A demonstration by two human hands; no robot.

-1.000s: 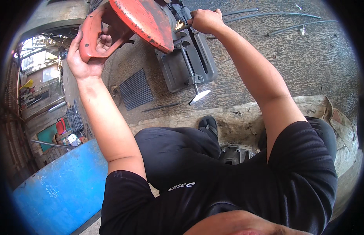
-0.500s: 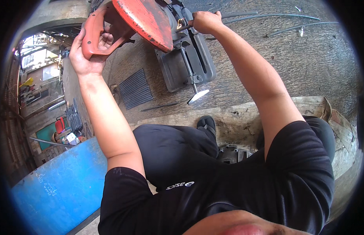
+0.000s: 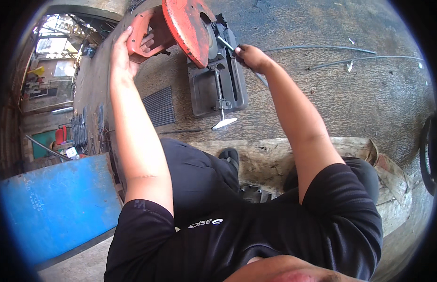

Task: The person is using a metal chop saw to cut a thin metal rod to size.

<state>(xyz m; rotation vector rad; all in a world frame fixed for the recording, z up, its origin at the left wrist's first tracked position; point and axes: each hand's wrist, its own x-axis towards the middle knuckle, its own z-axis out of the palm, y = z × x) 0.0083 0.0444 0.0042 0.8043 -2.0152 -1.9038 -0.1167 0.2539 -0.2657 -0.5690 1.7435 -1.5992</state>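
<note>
The rod (image 3: 227, 43) sits in the right hand (image 3: 252, 57), fingers closed round it — its long axis slants from upper left to lower right, the bright end pointing up-left, just beside the disc (image 3: 212, 43) of the saw (image 3: 184, 29). Whether they touch, I cannot tell. The left hand (image 3: 121, 58) is farther off — fingers curled through the red handle (image 3: 137, 35).

Sparks at the cut-off saw (image 3: 186, 33) have gone. The metal rod (image 3: 226, 44) in the right hand (image 3: 251, 58) now slants, its pale end showing beside the exposed cutting disc (image 3: 212, 43).
</note>
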